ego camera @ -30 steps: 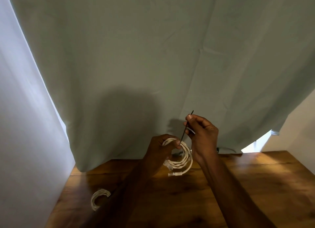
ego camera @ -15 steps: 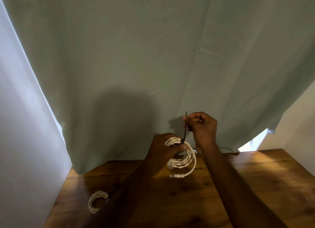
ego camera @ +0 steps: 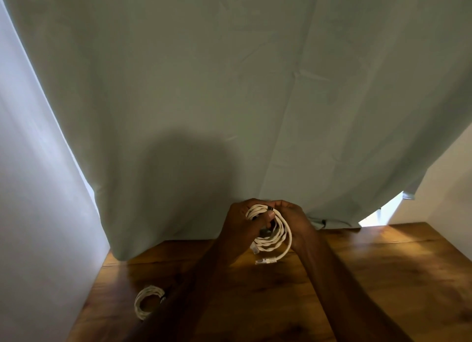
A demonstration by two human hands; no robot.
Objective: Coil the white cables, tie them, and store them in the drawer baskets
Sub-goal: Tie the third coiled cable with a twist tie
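Coiled white cable (ego camera: 274,233) held above wooden table (ego camera: 383,277), black tie (ego camera: 270,209) at top of loops. Left hand (ego camera: 242,221) fingers curled round coil; right hand (ego camera: 296,221) fingers curled on opposite side. Second coil (ego camera: 146,300) lying on table, left. Curtain (ego camera: 229,86) behind.

A brown wooden tabletop (ego camera: 383,277) with dark grain streaks fills the lower part of the view, from about 7 o'clock round to 4 o'clock. A patch of bright light falls on its far right corner, near 3 o'clock. Behind it hangs a large pale grey-green fabric curtain (ego camera: 229,86), creased and folded, covering the whole upper view; its lower hem reaches down to the tabletop's far edge. A broad dark shadow lies on the curtain just left of centre. A plain white wall (ego camera: 33,201) runs down the 9 o'clock side, and another pale wall (ego camera: 449,183) shows at 3 o'clock beyond the curtain's edge.
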